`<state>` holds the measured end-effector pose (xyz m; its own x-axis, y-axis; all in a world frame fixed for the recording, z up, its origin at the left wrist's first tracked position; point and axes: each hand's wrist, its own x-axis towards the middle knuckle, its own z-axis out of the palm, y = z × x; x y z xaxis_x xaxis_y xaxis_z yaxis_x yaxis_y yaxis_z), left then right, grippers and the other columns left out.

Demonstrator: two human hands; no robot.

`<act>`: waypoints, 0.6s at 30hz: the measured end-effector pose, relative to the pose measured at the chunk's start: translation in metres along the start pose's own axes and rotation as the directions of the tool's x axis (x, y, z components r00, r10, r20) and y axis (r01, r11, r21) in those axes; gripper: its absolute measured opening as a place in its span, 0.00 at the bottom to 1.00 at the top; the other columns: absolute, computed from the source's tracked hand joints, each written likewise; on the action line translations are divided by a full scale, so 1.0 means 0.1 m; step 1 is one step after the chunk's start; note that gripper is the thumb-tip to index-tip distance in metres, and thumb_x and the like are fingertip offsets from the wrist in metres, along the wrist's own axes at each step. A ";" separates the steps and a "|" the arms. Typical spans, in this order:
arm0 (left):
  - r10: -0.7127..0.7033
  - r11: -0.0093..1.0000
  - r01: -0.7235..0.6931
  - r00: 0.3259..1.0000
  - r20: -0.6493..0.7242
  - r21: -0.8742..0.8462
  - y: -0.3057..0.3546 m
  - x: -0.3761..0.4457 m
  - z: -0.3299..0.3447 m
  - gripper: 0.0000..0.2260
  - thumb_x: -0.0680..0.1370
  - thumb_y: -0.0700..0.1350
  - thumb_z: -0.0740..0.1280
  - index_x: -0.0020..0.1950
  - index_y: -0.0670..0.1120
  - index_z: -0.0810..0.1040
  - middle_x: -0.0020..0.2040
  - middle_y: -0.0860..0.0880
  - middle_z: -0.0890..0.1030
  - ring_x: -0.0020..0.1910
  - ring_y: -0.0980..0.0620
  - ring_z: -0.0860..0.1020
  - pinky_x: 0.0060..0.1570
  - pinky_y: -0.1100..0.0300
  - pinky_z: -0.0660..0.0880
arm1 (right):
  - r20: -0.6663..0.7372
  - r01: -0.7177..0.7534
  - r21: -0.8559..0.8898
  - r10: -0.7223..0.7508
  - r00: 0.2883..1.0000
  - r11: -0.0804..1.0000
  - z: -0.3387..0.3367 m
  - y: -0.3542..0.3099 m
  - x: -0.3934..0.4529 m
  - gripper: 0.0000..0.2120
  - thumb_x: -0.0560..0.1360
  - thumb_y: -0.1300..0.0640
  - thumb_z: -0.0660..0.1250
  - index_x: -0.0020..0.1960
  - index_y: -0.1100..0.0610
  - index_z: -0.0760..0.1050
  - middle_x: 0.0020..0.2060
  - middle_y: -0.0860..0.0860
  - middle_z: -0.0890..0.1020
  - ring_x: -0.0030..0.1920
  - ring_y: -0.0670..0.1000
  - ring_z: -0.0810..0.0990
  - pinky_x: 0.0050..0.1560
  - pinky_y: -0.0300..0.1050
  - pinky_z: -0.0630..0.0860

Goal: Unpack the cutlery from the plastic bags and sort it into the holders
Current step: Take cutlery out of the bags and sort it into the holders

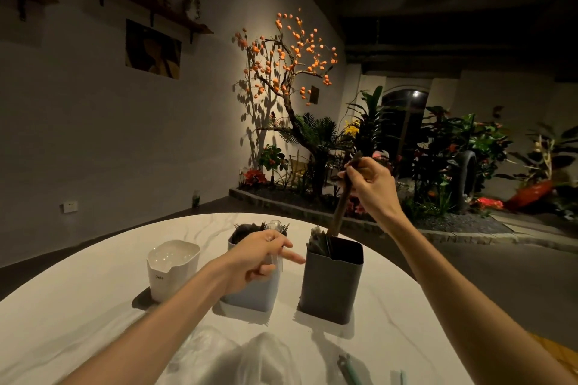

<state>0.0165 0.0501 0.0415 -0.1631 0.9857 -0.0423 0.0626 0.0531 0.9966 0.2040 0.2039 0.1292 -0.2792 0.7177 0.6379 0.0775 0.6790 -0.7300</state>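
Three holders stand in a row on the white round table (pixel 93 316): a white one (pixel 172 269) at the left, a pale blue one (pixel 255 294) in the middle with forks and spoons in it, and a dark grey one (pixel 331 281) at the right. My right hand (pixel 372 184) grips the top of a long dark utensil (pixel 341 209) whose lower end is inside the dark grey holder. My left hand (pixel 259 259) pinches a clear plastic spoon (pixel 275 226) in front of the pale blue holder, with one finger pointing right.
Crumpled clear plastic bags (pixel 259 356) lie at the table's near edge. Pale green cutlery handles (pixel 350 369) lie at the lower right. Beyond the table is a planter bed with a tree bearing orange fruit (pixel 291 50).
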 end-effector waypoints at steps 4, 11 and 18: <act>0.015 1.000 -0.015 1.000 -0.007 0.006 -0.05 0.12 0.12 0.11 0.86 0.50 0.57 0.60 0.44 0.71 0.54 0.54 0.86 0.25 0.55 0.61 0.25 0.65 0.61 | 0.027 -0.096 -0.141 0.101 0.995 0.985 -0.01 0.53 -0.19 0.06 0.81 0.59 0.66 0.57 0.57 0.79 0.49 0.53 0.85 0.48 0.49 0.86 0.55 0.54 0.83; 0.034 0.992 -0.029 0.998 -0.043 0.121 -0.14 0.26 0.11 0.12 0.86 0.48 0.57 0.53 0.40 0.72 0.52 0.55 0.87 0.25 0.56 0.64 0.26 0.66 0.62 | 0.239 -0.105 -0.549 0.276 0.931 0.829 0.18 1.15 -0.34 0.12 0.77 0.58 0.72 0.60 0.52 0.81 0.50 0.52 0.86 0.50 0.50 0.84 0.53 0.49 0.83; 0.025 0.998 -0.023 0.999 -0.025 0.063 -0.23 0.20 0.05 0.12 0.86 0.47 0.57 0.55 0.41 0.76 0.44 0.47 0.87 0.50 0.47 0.85 0.56 0.54 0.79 | 0.298 -0.010 -0.608 0.240 0.924 0.794 0.30 1.13 -0.34 0.16 0.76 0.68 0.65 0.59 0.56 0.83 0.50 0.55 0.85 0.50 0.54 0.84 0.50 0.51 0.84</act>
<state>0.0170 0.0691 0.0170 -0.1862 0.9824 -0.0155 0.1282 0.0399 0.9909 0.1932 0.2518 0.0178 -0.5245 0.7801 0.3409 0.6461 0.6255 -0.4373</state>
